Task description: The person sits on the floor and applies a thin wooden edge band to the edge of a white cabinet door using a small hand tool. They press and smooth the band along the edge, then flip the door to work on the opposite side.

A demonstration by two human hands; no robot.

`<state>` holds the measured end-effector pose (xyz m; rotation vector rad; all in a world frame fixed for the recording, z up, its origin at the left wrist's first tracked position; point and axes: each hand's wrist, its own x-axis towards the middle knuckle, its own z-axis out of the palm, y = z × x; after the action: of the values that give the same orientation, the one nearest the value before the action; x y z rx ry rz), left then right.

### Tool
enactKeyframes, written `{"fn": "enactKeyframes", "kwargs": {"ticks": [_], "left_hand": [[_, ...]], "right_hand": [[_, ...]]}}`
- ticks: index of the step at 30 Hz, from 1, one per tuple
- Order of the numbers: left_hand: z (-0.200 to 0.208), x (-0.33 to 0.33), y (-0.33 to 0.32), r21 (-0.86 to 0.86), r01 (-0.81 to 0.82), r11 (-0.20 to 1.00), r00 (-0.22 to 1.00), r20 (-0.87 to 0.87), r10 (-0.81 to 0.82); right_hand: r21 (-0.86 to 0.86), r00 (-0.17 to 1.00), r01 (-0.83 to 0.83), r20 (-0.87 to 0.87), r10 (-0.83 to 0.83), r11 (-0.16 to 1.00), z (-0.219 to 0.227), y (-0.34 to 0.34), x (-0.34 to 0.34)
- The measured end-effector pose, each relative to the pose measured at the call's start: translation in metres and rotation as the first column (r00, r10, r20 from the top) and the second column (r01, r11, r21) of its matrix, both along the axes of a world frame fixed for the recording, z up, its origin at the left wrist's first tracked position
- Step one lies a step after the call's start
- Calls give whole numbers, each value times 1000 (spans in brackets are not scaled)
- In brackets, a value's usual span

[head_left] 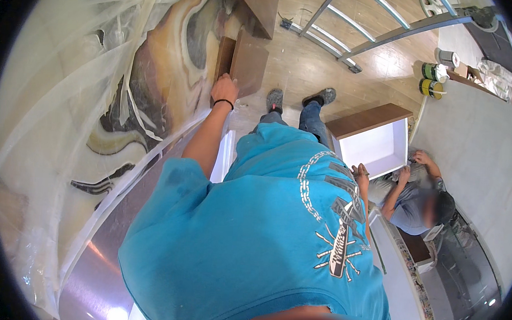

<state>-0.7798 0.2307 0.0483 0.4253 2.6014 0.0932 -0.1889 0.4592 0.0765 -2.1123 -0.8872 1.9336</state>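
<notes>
My left hand (225, 92) is closed over the near edge of a brown wooden box (251, 66), which stands at the edge of a marbled stone counter (162, 66). A dark band circles that wrist. My right hand (360, 174) is low by my right side, close to the corner of a white drawer (380, 147) with a brown front (370, 120). Its fingers are curled, and what they hold is too small to make out. Beside the drawer, a co-worker (412, 199) in grey has one hand (404, 174) at its edge.
Clear plastic sheeting (53, 118) drapes over the counter at left. A metal ladder (380, 38) stands on the wood floor (291, 62) ahead. Several paint cans (430, 88) sit at far right, by a pale panel (474, 132). Another brown cabinet (256, 7) is beyond the box.
</notes>
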Motion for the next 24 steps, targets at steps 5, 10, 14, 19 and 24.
{"fn": "enactKeyframes", "kwargs": {"ticks": [5, 10, 14, 19, 24], "left_hand": [[1, -4, 21, 62, -38, 997, 999, -9, 38], [-4, -7, 41, 115, -29, 993, 999, -21, 32], [-16, -11, 49, 207, -21, 978, 998, -49, 32], [-15, 1, 60, 227, 0, 974, 1000, -2, 0], [-23, 11, 56, 281, -36, 959, 999, -18, 42]], "right_hand": [[-21, 998, -39, 52, 40, 999, 11, -1, 0], [-4, 998, 8, 67, -8, 1000, 23, -5, -5], [9, 997, -16, 73, 15, 1000, 29, -2, -12], [89, 995, -100, 29, 97, 991, 4, 0, 27], [20, 999, 13, 53, -14, 1000, 27, 3, -6]]}}
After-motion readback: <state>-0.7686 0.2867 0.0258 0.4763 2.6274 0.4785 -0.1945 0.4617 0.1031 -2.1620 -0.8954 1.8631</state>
